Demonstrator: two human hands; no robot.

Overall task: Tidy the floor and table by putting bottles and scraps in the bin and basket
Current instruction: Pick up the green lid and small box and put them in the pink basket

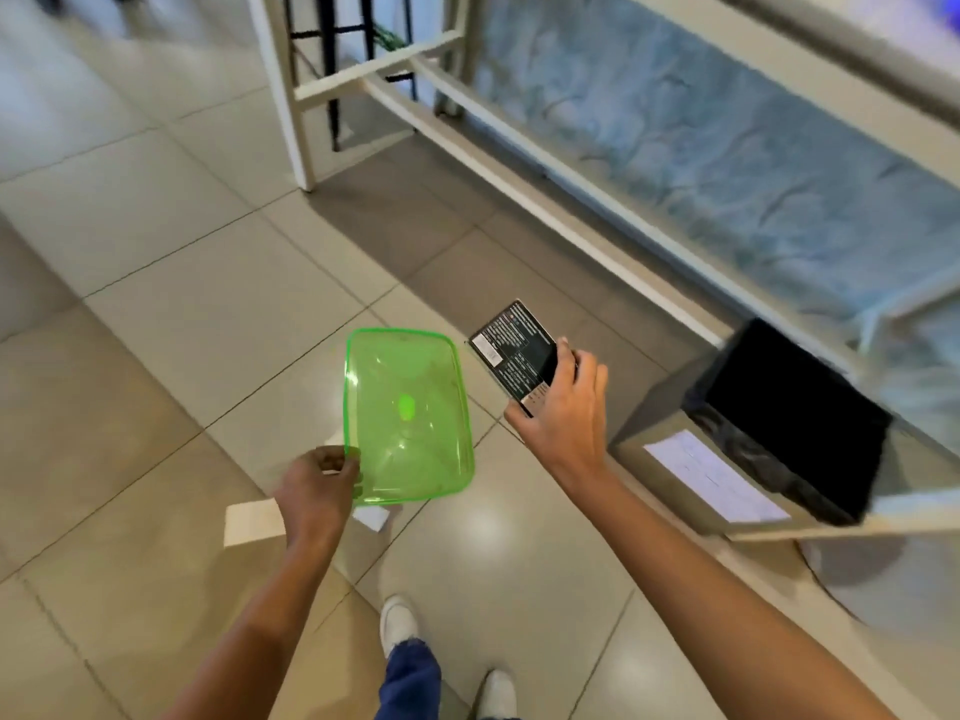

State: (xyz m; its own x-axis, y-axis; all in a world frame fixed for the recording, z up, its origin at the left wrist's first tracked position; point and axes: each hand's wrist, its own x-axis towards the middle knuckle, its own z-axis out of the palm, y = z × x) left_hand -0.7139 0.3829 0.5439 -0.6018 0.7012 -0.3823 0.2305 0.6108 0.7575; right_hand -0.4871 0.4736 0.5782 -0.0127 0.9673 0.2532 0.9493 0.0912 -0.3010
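My left hand (317,488) grips the near corner of a clear green plastic tray (410,415), held flat above the tiled floor. My right hand (563,407) is closed around a flat black box (514,350) with white print and a white label, held up beside the tray. To the right stands a square bin (727,470) with a black liner and a white paper label on its side. Two white paper scraps lie on the floor, one (254,522) left of my left wrist and one (371,517) just under the tray's near edge.
A white table frame (519,184) with a blue-grey cloth runs along the right, the bin half beneath it. A white leg (291,111) and a black stool stand at the back. My white shoes (397,623) and jeans are at the bottom, on beige tiles.
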